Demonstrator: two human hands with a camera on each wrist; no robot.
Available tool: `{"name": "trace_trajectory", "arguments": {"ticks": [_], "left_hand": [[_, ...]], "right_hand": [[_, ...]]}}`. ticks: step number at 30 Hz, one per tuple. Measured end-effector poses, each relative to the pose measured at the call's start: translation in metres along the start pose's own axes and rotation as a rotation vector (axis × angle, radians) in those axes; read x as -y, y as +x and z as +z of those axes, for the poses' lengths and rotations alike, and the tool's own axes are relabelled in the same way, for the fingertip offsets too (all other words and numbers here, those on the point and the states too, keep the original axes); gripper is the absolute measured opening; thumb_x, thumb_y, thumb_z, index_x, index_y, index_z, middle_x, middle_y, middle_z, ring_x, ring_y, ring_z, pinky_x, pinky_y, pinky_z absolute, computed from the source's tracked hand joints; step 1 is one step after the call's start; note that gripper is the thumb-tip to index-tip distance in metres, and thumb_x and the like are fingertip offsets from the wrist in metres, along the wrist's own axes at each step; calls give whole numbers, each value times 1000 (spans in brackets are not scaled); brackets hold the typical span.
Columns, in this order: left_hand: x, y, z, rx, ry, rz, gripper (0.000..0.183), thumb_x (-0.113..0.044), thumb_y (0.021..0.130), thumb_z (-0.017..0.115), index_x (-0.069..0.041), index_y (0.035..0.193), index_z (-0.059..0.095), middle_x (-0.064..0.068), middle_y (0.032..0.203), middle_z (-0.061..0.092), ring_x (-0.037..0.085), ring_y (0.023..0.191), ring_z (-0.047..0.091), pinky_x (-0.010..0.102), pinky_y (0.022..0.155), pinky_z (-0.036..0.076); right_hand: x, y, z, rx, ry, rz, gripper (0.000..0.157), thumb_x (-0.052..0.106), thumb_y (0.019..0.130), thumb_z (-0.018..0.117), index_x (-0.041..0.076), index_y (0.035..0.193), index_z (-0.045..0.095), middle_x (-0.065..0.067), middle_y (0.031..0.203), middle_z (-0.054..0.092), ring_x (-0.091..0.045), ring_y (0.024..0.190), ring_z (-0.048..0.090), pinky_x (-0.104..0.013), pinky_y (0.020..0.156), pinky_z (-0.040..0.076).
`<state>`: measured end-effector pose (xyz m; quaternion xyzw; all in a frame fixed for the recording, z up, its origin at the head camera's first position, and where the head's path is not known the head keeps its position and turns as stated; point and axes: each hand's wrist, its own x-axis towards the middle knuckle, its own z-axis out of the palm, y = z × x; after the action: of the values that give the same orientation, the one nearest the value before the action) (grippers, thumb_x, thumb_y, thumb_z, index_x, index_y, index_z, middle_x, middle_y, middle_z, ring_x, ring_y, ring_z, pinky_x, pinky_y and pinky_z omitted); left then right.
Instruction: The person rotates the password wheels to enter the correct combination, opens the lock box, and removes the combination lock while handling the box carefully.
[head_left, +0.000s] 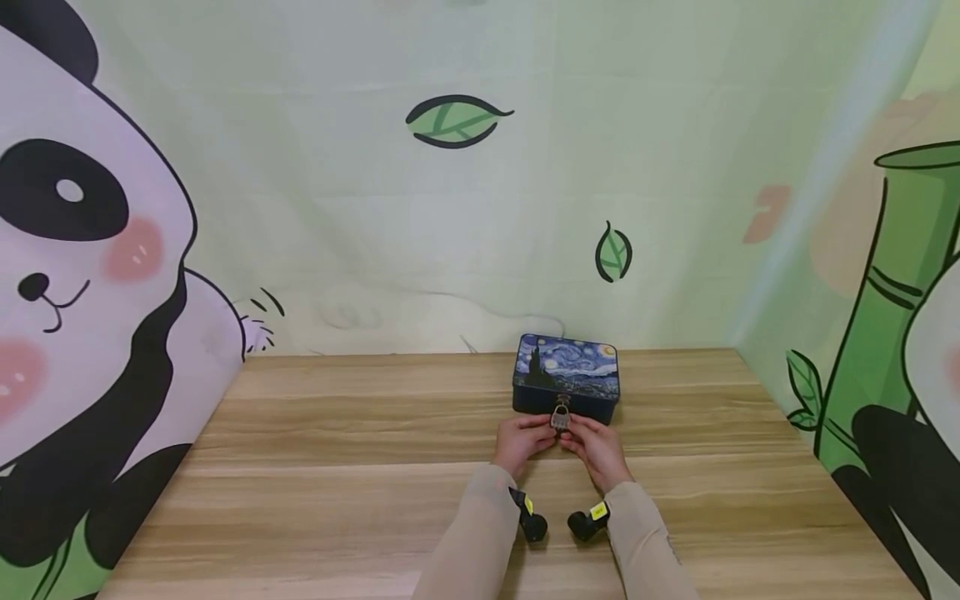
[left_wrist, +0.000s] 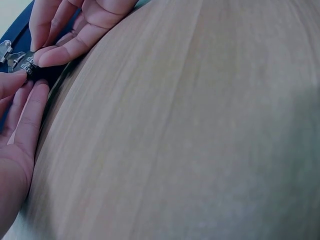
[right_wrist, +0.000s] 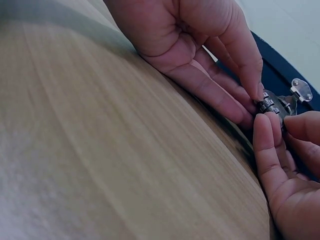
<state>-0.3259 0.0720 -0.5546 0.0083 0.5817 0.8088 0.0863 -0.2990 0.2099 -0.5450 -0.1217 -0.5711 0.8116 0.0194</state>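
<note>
A small combination padlock (head_left: 560, 419) hangs by its shackle from the front clasp of a dark blue tin box (head_left: 566, 367) with a starry-night picture on its lid. From the left, my left hand (head_left: 517, 442) pinches the lock's body between thumb and fingers. My right hand (head_left: 598, 451) pinches it from the other side, fingertips at the number dials (right_wrist: 270, 105). The metal clasp (right_wrist: 301, 90) shows above the shackle in the right wrist view. Fingers hide parts of the lock's body in both wrist views.
The box stands near the back edge of a wood-grain table (head_left: 360, 475). Behind it hangs a pale green backdrop (head_left: 315, 167) printed with pandas, leaves and bamboo. Black wrist cameras (head_left: 533, 527) sit on the inner side of both sleeves, close to each other.
</note>
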Motion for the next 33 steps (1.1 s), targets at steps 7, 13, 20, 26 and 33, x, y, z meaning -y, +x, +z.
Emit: {"name": "trace_trajectory", "arguments": {"ticks": [7, 13, 20, 26, 33], "left_hand": [[2, 1, 0, 7, -4, -5, 29, 19, 84, 66, 20, 113, 64, 32, 106, 67, 18, 79, 70, 37, 79, 61], [2, 1, 0, 4, -12, -7, 29, 18, 84, 67, 19, 113, 65, 32, 107, 67, 19, 81, 70, 37, 78, 61], [0, 0, 1, -5, -14, -20, 29, 18, 83, 68, 18, 112, 66, 30, 105, 68, 20, 82, 71, 35, 78, 61], [0, -1, 1, -5, -10, -12, 28, 18, 83, 68, 18, 111, 66, 30, 104, 69, 20, 80, 71, 36, 78, 61], [-1, 0, 2, -17, 3, -17, 27, 17, 83, 69, 17, 111, 67, 28, 102, 70, 17, 77, 70, 36, 77, 61]], "right_hand": [[-1, -1, -1, 11, -18, -5, 40, -6, 100, 48, -21, 137, 42, -5, 89, 64, -8, 72, 64, -20, 68, 58], [-1, 0, -1, 12, -27, 0, 40, -6, 100, 47, -21, 137, 42, -5, 90, 63, -8, 72, 64, -20, 68, 58], [-1, 0, -1, 9, -25, 6, 40, -6, 100, 47, -20, 138, 41, -5, 90, 63, -8, 72, 64, -20, 68, 58], [-1, -1, 0, 8, -10, -6, 40, -7, 100, 48, -22, 137, 41, -5, 88, 64, -8, 71, 64, -20, 66, 58], [0, -1, 0, 7, -12, -5, 40, -7, 100, 48, -22, 137, 42, -5, 88, 64, -8, 71, 64, -20, 67, 58]]}}
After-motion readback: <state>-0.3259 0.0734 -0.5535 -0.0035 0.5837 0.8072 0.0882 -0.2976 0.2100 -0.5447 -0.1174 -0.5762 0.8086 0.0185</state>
